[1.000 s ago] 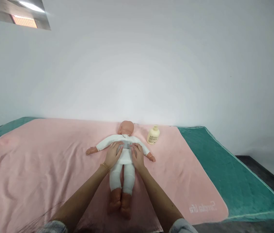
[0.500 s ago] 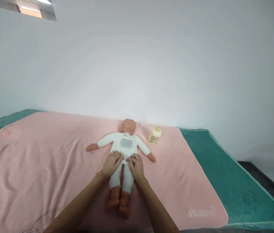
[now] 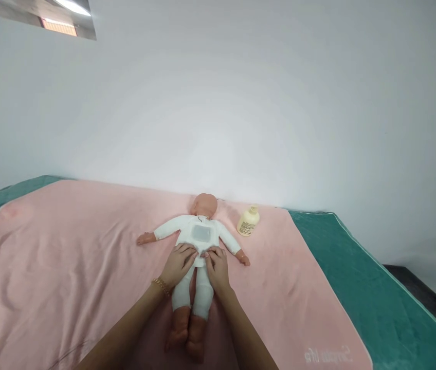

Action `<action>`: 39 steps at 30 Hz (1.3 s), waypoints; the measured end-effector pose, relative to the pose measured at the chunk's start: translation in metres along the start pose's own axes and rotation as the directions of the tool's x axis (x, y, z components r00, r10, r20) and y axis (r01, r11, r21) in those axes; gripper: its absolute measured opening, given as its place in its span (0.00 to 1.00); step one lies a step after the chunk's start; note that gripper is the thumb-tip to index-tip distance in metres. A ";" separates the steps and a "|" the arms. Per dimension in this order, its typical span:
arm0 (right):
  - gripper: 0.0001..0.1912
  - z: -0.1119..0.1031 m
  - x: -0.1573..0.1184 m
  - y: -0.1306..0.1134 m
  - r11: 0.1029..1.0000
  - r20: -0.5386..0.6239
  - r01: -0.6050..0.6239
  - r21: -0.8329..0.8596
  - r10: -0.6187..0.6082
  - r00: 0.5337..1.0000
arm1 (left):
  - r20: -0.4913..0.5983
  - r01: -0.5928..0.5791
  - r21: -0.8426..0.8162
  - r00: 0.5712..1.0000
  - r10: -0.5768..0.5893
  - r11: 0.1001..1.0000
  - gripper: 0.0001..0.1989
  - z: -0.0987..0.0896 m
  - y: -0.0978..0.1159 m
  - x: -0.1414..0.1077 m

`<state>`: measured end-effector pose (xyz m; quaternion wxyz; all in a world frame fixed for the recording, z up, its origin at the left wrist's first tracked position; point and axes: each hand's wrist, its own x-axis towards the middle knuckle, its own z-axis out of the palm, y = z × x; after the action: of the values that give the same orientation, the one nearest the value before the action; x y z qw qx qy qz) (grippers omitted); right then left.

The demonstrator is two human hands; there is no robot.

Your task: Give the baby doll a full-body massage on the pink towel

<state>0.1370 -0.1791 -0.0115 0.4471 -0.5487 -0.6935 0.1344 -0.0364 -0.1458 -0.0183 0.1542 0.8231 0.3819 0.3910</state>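
Note:
A baby doll (image 3: pixel 205 229) with a white cloth body lies stretched out with its back upward, its head toward the wall. A grey rectangular panel shows on its upper back. My left hand (image 3: pixel 179 264), with a gold bracelet at the wrist, is closed on the left side of the doll's lower back, fingers bent inward. Opposite it, my right hand (image 3: pixel 217 267) is closed on the right side in the same way. The fingertips of both hands come close to each other over the white cloth. What lies under the fingers is partly hidden.
A cream-coloured bottle (image 3: pixel 248 221) stands to the right of the doll's head. Beneath everything spreads a pink blanket (image 3: pixel 279 288) over a green cover (image 3: pixel 360 277). Behind rises a plain white wall (image 3: pixel 218 103). Mirrored-looking lettering marks the blanket's near right corner.
The view has tilted up slightly, so the scene sits a little lower. Both hands stay on the doll's lower back with only slight movement.

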 end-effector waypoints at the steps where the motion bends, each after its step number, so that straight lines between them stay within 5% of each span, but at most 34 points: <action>1: 0.13 0.002 0.000 0.002 1.000 0.011 -0.014 0.000 0.014 1.000 | 0.016 0.001 -0.006 1.000 -0.001 1.000 0.12 0.000 -0.001 0.001; 20: 0.16 0.008 0.009 0.009 1.000 0.015 -0.006 -0.020 0.006 1.000 | 0.025 0.017 0.037 1.000 -0.018 0.999 0.10 0.005 -0.010 0.013; 28: 0.14 0.005 0.008 0.001 0.994 -0.049 0.081 -0.075 -0.085 0.995 | -0.019 0.024 0.037 1.000 -0.024 0.999 0.13 0.002 -0.008 0.009; 39: 0.16 0.008 0.024 0.000 0.997 -0.011 -0.010 -0.076 0.009 1.000 | 0.027 0.101 0.067 0.994 -0.103 0.993 0.15 -0.004 -0.004 0.034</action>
<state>0.1308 -0.1557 -0.0049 0.4290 -0.5695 -0.6930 0.1071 -0.0277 -0.1184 0.0000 0.1528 0.8131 0.4335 0.3572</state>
